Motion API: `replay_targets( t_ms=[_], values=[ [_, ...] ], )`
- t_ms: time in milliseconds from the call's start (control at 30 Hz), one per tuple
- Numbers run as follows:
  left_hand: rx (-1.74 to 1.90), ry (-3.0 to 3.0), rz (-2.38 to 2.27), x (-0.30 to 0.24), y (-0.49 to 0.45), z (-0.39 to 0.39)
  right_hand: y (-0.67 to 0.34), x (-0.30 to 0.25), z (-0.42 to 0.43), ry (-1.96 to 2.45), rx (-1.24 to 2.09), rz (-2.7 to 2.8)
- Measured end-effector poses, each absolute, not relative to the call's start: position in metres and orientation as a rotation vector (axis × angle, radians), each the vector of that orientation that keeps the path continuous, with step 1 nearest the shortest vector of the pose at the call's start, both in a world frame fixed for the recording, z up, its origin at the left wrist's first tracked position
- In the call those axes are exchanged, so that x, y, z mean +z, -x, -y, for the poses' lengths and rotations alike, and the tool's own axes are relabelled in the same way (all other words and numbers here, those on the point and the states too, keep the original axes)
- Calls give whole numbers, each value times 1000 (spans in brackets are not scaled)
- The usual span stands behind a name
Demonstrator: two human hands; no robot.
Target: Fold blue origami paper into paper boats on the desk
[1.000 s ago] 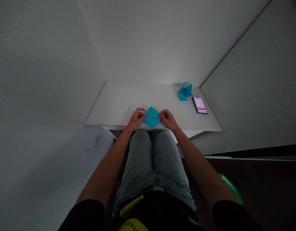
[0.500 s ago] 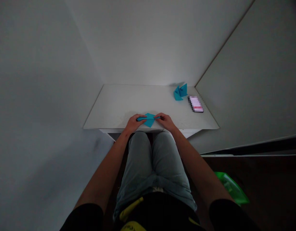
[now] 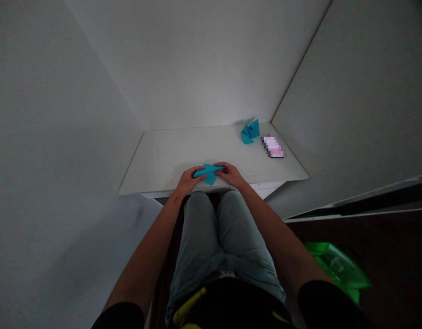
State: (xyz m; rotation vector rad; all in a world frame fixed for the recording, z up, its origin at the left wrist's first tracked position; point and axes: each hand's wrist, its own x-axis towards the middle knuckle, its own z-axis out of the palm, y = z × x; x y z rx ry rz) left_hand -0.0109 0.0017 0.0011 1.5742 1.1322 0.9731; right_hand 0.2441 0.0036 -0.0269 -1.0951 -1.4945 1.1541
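Observation:
A folded piece of blue paper (image 3: 210, 174) is held between my two hands, just over the front edge of the white table. My left hand (image 3: 189, 180) grips its left end between thumb and fingers. At the opposite end my right hand (image 3: 230, 174) pinches the paper. The sheet has pointed flaps at the top and bottom and a band across its middle. Further back on the right stands another blue folded paper piece (image 3: 249, 132), apart from both hands.
A phone (image 3: 273, 146) with a lit, blurred screen lies on the right of the white table (image 3: 162, 155). Walls close in at the back, left and right. On the dark floor at lower right is a green plastic bag (image 3: 337, 267).
The camera view has tilted and shifted slightly. Between my hands the paper's middle band now looks wider, and my fingers have shifted a little on it. The other items stayed in place.

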Motion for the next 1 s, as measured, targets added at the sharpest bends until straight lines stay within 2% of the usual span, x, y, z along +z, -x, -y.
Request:
replay_targets(
  t_ms=[167,367,600,1000],
  values=[
    [857,-1672,-1208,6,1,5,-249,-31,-6,1057,1188,1358],
    [974,-1952,-1325,1,-4,7,-246,-37,-10,969,1223,1225],
    [910,-2024,-1103,-5,-36,16,-238,-48,-16,1032,1091,1382],
    [872,-1573,-1059,-4,-48,3,-241,-47,-17,1029,986,1485]
  ],
)
